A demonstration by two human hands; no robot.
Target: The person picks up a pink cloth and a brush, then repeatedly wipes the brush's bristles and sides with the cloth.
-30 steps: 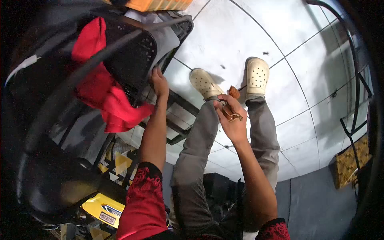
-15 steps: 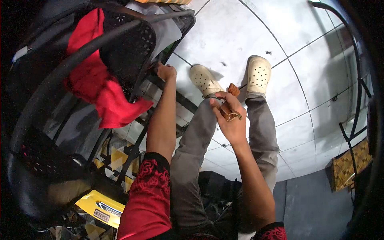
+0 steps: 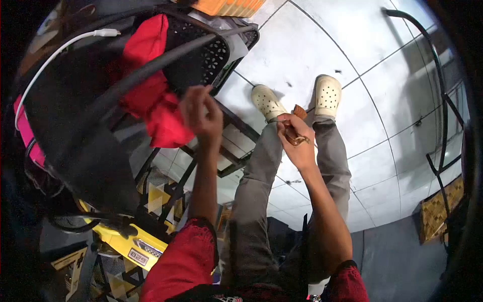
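My right hand [image 3: 299, 146] is closed around a small brown leather-like strap [image 3: 293, 135], with a metal clip or buckle at its lower side and a ribbed brown end sticking out past the fingers. It is held above my lower legs. My left hand [image 3: 203, 113], smeared by motion, is raised with loosely bent fingers apart and nothing visible in them. Just left of it a red cloth [image 3: 163, 123] hangs over a black metal frame [image 3: 151, 60]. Behind the fingers is a black perforated basket [image 3: 201, 55].
Cream clogs [image 3: 328, 95] stand on the white tiled floor [image 3: 372, 131]. An orange crate [image 3: 231, 6] is at the top. At lower left lies a yellow object marked 829 [image 3: 126, 244]. A white cable [image 3: 65, 48] hangs upper left. A black metal frame [image 3: 443, 100] curves along the right, near a woven panel [image 3: 443, 209].
My left hand has drawn back from beside the basket toward me and opened. The view has swung left, showing the white cable. My right hand still holds the brown strap.
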